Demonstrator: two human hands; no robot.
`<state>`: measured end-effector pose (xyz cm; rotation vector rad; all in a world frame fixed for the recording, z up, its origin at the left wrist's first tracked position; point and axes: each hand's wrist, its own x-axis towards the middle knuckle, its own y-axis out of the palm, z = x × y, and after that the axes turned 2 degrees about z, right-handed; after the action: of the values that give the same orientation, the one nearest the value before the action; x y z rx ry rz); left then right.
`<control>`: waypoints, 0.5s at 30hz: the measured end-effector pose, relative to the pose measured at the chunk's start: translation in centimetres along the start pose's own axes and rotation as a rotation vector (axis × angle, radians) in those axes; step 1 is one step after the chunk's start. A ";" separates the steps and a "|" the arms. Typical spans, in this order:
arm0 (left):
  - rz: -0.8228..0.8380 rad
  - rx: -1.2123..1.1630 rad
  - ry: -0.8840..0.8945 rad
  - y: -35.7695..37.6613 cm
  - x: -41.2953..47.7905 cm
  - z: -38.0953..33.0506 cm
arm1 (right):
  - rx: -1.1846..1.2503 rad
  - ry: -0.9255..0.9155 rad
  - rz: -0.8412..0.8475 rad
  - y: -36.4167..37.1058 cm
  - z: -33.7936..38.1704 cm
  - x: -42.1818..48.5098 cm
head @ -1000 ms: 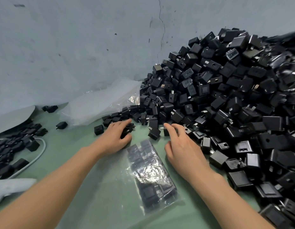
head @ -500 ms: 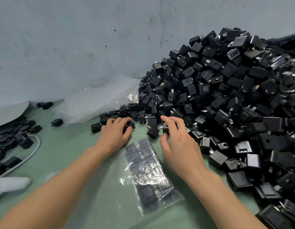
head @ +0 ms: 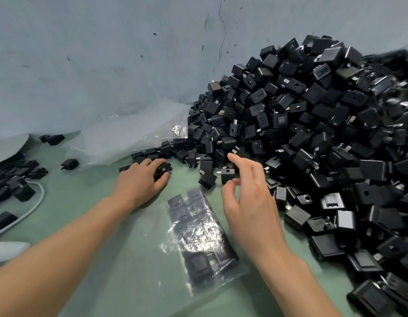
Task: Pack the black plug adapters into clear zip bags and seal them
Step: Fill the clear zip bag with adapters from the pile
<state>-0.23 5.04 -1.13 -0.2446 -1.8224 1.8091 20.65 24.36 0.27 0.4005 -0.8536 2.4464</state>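
Status: one clear plastic zip bag (head: 198,236) is filled with rows of black adapters and lies flat on the pale green bench (head: 84,202) between the two forearms. Can't tell whether its zip is closed, too much glare. It sits on what looks like more flat clear plastic, possibly empty bags. Left hand (head: 141,179) is curled over a small clutch of black plug adapters (head: 163,170) at the near edge of the pile, palm down on the bench. Right hand (head: 248,197) holds nothing: fingers loosely spread, thumb and forefinger apart, just beside a single cube-shaped black adapter (head: 227,175) at the pile's foot. Contact not clear. My read is early in the job, one bag's worth packed and the bulk left. The big heap of loose black plug adapters (head: 313,133) fills the right side and banks up against the wall. Surroundings: scuffed grey-blue wall (head: 107,65) with a thin vertical crack, and a crumpled clear plastic sheet (head: 134,138) at its base left of the heap. A smaller scatter of black adapters (head: 15,179) sits at far left with a pale cable (head: 26,211) looping through it, plus one stray adapter (head: 69,163) on its own.
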 end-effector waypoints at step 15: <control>-0.202 -2.128 -0.457 -15.3 -8.4 -4.3 | 1.298 0.822 0.282 3.7 10.4 -1.3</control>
<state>12.71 3.41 11.25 -0.3211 -3.0384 -0.9013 20.79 14.71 5.76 -0.3512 1.1262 2.6982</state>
